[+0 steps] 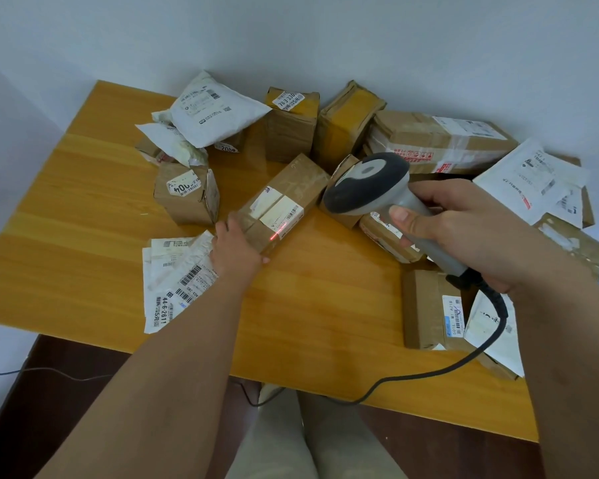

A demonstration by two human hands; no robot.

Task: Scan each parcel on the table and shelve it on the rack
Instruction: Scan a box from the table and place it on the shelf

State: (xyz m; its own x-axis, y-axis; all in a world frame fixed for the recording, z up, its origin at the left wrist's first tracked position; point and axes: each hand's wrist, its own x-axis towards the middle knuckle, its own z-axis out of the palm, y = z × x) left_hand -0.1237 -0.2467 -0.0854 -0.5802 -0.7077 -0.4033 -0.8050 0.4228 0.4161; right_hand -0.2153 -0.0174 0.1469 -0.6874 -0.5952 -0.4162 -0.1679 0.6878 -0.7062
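Observation:
A long brown cardboard parcel (284, 202) lies at the middle of the wooden table (83, 209), its white label facing up. My left hand (234, 245) grips its near end. My right hand (464, 226) holds a grey handheld barcode scanner (370, 184) by the handle, its head aimed down at the parcel. A red scan line (278, 235) falls on the label near my left hand. Several other parcels lie around: brown boxes and white mailer bags. No rack is in view.
A small brown box (187, 193) sits left of the parcel, flat white mailers (173, 278) below it. Boxes (436, 140) and bags crowd the far and right side. The scanner's black cable (429, 371) runs over the table's near edge. White walls close behind.

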